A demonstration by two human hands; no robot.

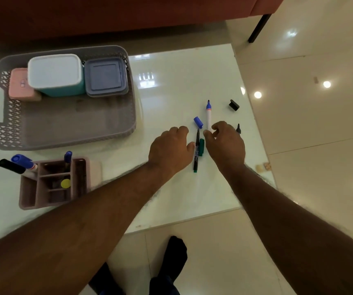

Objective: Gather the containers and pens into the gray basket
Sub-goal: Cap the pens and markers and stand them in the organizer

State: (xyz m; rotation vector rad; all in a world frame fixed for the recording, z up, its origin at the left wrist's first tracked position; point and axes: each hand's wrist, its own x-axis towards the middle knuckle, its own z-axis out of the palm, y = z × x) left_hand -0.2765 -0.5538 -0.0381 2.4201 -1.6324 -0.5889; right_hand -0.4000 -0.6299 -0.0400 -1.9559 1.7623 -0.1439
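Note:
The gray basket (69, 128) stands at the back left and holds a pink container (18, 84), a teal container with a white lid (55, 74) and a blue-lidded container (106, 76). Loose on the table lie an uncapped blue marker (208, 113), its blue cap (198, 122), a thin green pen (196, 158), a green cap (201, 146) and a black cap (234, 104). My right hand (224, 143) pinches the near end of the blue marker and hides most of a black marker (238, 128). My left hand (169, 147) hovers with loosely curled fingers, its thumb beside the green pen.
A mauve pen holder (50, 184) with several markers stands at the front left. The table's right edge (254, 133) runs close to the black cap. A dark couch fills the back. My feet show below the table's front edge.

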